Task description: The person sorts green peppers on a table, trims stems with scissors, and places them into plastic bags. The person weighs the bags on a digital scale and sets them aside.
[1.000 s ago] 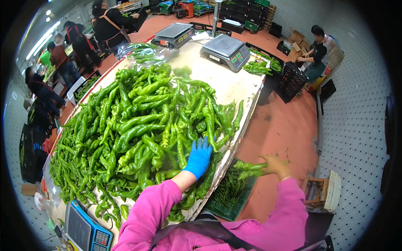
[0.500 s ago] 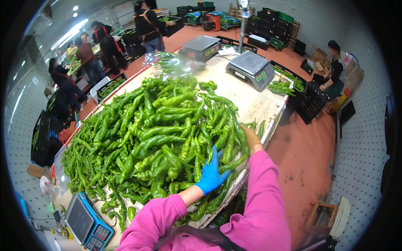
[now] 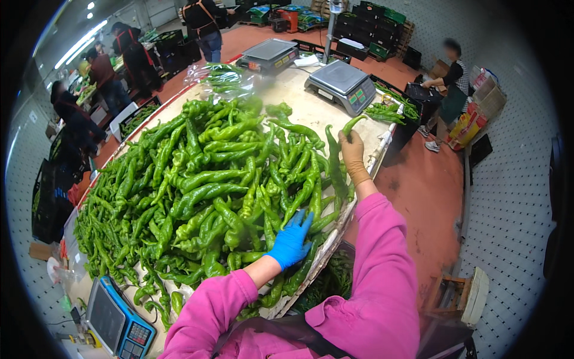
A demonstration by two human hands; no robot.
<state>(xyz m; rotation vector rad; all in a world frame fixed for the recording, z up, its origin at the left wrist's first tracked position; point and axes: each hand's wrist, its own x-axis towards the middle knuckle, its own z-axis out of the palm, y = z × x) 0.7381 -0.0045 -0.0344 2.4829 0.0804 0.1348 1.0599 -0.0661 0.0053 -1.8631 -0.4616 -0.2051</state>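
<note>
Right of centre: right hand (image 3: 353,151), fingers closed round one pepper (image 3: 352,124). Lower centre: left hand (image 3: 289,244) spread on the pile (image 3: 203,194), gripping nothing I see, perhaps steadying.

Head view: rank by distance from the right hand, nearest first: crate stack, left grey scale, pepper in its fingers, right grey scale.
From the right hand:
1. Pepper, in its fingers
2. Right grey scale, just beyond the hand, on the table
3. Left grey scale, farther back and left
4. Crate stack, on the floor beyond the table
</note>
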